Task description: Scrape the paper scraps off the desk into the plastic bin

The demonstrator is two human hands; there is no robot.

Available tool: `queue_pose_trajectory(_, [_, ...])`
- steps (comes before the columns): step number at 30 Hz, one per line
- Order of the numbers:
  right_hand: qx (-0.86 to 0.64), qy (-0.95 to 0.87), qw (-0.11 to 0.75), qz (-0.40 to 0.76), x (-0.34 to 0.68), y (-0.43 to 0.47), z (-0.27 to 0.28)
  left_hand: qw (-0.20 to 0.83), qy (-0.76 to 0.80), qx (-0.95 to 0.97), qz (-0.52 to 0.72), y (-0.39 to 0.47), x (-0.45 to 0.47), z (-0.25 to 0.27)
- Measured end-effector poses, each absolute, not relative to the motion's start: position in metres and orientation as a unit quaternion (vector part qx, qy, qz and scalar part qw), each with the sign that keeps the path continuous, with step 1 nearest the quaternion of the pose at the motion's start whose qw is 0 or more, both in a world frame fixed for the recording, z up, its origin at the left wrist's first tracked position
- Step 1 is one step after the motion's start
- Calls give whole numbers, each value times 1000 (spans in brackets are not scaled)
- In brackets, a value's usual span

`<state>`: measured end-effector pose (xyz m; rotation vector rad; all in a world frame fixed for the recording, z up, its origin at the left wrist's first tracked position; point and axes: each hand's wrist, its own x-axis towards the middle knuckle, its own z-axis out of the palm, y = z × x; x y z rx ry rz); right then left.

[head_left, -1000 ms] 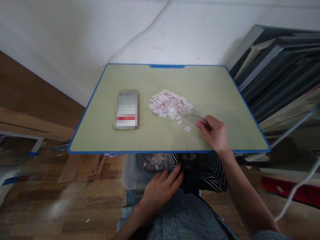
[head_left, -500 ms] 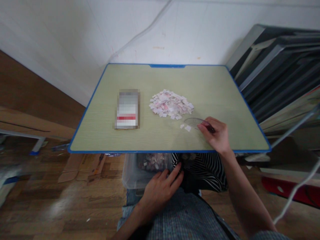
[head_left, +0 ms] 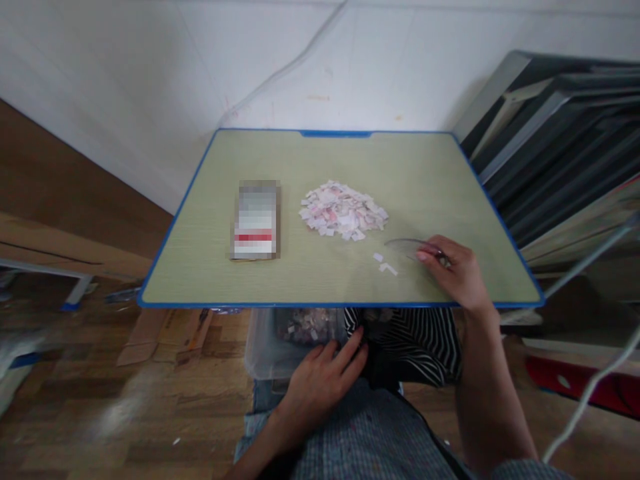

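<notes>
My right hand (head_left: 457, 273) is closed on one end of a see-through, curved piece of plastic that looks like a protractor (head_left: 407, 241), held above the right part of the table. Just left of it, a few loose paper bits (head_left: 388, 268) lie on the tabletop. Behind them is a low heap of small white and pinkish paper pieces (head_left: 343, 210). My left hand (head_left: 325, 377) rests palm down on my lap with its fingers apart, by the edge of a plastic bin (head_left: 263, 353); it holds nothing.
A blurred-out flat object with a red band (head_left: 256, 220) lies on the left of the blue-edged table (head_left: 200, 280). Dark panels (head_left: 560, 127) lean at the right. Striped black fabric (head_left: 420, 343) hangs below the table's front edge. Flattened cardboard (head_left: 160, 337) lies on the wooden floor.
My right hand has moved right and slightly toward me, with the protractor now seen more edge-on. The loose paper bits have shifted right and nearer. My left hand stays put.
</notes>
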<state>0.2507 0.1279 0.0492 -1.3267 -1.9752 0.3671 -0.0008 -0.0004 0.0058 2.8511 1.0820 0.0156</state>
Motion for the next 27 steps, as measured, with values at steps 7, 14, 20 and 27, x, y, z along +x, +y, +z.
queue_pose_trajectory(7, [-459,-815,303,183,249,128,46,47,351,935,4,-1,-1,5])
queue_pose_trajectory(14, [-445,-817,288,227,254,106,49,47,353,934,8,-1,-1,6])
queue_pose_trajectory(20, [-448,-816,277,236,254,92,51,40,358,933,4,-2,-1,3])
queue_pose_trajectory(27, [-443,-813,282,250,255,85,52,42,362,931,-2,-2,0,2])
